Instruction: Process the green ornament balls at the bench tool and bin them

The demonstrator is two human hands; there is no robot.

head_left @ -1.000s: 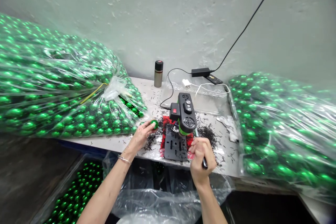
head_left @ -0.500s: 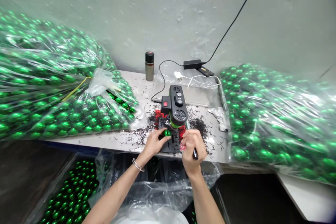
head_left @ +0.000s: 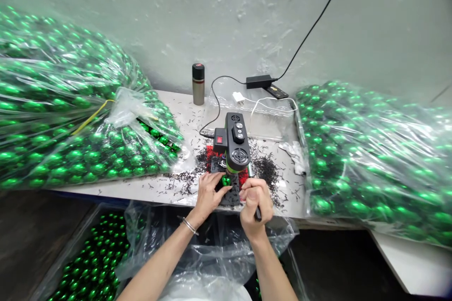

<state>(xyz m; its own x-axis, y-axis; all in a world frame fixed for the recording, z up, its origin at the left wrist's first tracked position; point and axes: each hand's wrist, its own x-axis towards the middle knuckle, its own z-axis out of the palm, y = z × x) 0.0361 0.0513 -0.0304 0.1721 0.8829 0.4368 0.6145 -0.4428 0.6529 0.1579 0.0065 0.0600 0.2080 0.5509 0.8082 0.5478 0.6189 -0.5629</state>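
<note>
A small black bench drill press [head_left: 237, 143] with a red switch stands on the table, its base over a red sheet [head_left: 243, 176]. Under its head sits a shiny green ball [head_left: 226, 180], pinched between the thumb and fingers of my left hand [head_left: 208, 193], which wears a silver bracelet. My right hand [head_left: 257, 202] is wrapped round the black-gripped lever handle [head_left: 258, 214] at the machine's right side. The tool tip above the ball is hidden by the machine's head. Black shavings [head_left: 266, 172] lie around the base.
Large clear bags of green balls stand left [head_left: 70, 117] and right [head_left: 370, 160]. Behind the machine are a bottle [head_left: 198, 84], a power adapter [head_left: 260, 81], a white plug [head_left: 238, 98] and cables. Below the table edge, a plastic-lined container [head_left: 95, 254] holds more green balls.
My right hand and the lever handle have shifted slightly down and left. My left hand stays at the ball with its fingers a little repositioned. The whole view has shifted slightly.
</note>
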